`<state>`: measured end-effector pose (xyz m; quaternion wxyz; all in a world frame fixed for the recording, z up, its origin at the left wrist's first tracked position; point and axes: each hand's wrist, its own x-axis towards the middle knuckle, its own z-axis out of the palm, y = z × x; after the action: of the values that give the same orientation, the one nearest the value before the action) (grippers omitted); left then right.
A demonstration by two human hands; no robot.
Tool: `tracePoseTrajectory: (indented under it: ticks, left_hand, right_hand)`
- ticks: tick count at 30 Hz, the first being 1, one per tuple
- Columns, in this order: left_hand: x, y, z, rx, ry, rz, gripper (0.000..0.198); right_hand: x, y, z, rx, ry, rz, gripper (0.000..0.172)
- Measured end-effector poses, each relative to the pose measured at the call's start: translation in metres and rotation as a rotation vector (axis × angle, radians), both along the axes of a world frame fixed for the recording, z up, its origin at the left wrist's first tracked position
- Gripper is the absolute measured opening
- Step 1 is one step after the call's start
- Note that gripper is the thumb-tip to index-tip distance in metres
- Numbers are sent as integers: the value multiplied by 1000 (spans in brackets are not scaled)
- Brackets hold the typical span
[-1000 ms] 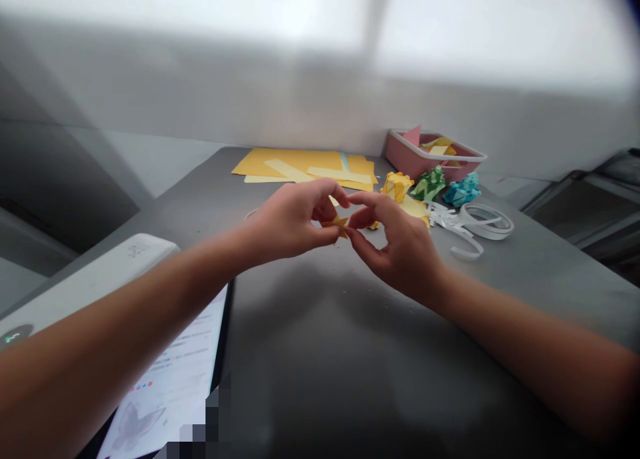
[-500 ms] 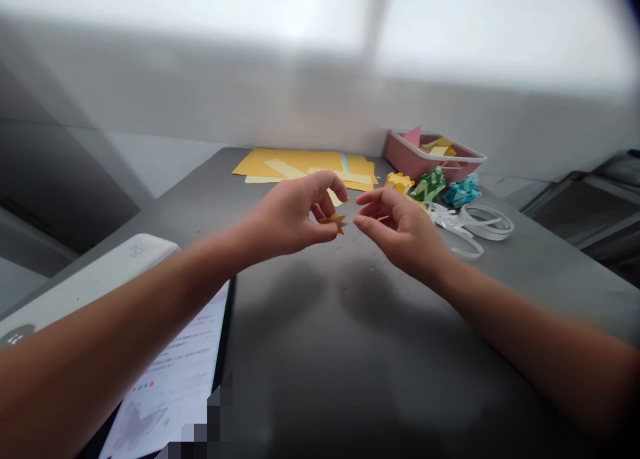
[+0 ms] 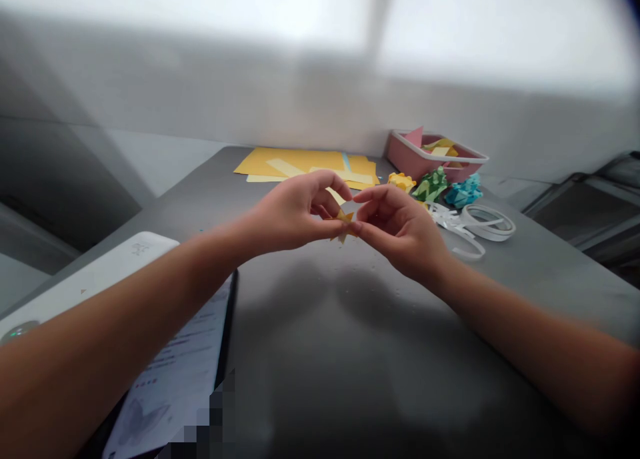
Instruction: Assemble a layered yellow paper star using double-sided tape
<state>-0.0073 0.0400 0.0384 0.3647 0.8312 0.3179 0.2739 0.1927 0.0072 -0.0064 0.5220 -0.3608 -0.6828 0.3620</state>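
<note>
Small yellow paper star (image 3: 345, 216), pinched up off the table

Held tight between the thumb and fingers of the left hand (image 3: 290, 215), over the grey table (image 3: 310, 379). Close by on the other side, the right hand (image 3: 415, 239), with its thumb tip seemingly touching the star's edge. Right pointer finger curved up, away from that thumb. Cannot tell about a real grip there, with the other fingers tucked behind.

Could go wrong in a few ways. Could squash a pointy tip by pushing too hard with both thumbs. Could rip the paper by pulling two ways at once. Could drop the star from too soft a left pinch, with such a tiny bit to hold. Could fold a wrong spot, with thumbs covering part of it.

Near the back of the right hand: folded paper balls in yellow (image 3: 401, 181), green (image 3: 431, 185) and blue (image 3: 464, 191), plus cut white paper strips (image 3: 446, 217) and a white paper coil (image 3: 489, 221). Easy to bump with a careless swing that way. Under the left arm in this view, a tablet (image 3: 193, 352). Could get knocked by a dip of the elbow.
</note>
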Motion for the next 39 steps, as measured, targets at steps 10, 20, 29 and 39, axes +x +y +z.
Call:
tracePoseTrajectory:
  ticks: [10, 20, 29, 39]
  left_hand:
    - [-13, 15, -11, -41, 479, 25, 51]
    - [-26, 30, -11, 281, 907, 211, 46]
    - [-44, 44, -7, 199, 1168, 231, 17]
    - [-7, 1, -15, 296, 711, 286, 21]
  right_hand:
    - [7, 8, -11, -179, -352, -113, 17]
    - [7, 8, -9, 119, -818, -147, 10]
    - [8, 9, -16, 137, -801, -153, 13]
    - [2, 9, 7, -115, -509, 64, 16]
